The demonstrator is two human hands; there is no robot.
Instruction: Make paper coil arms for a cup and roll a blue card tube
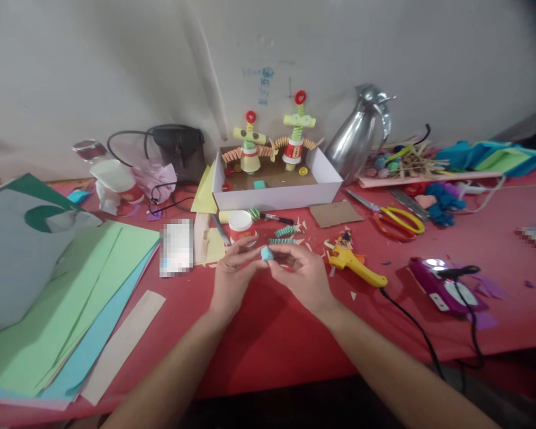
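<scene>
Both hands meet above the red table point(268, 339), near its middle. The left hand point(233, 275) and the right hand point(304, 275) pinch between their fingertips a small light-blue piece point(266, 254) (folded paper or foam, too small to tell), held just clear of the cloth; each hand is closed on it in a narrow pinch. Just behind the hands lie two green paper springs point(284, 233) and a small white jar with a red band point(241, 226), amid paper scraps. Further back stands a white box point(277, 192) holding two paper figures point(272, 142) with red button tops. To the right of the hands lies a yellow glue gun point(356, 264), its black cord running off the table edge; beyond it, yellow-handled scissors point(396, 219) and a purple device point(442, 282). A steel jug point(358, 138) stands beside the box. At the left, a stack of green and blue paper sheets point(62, 298) lies well apart from the hands.
</scene>
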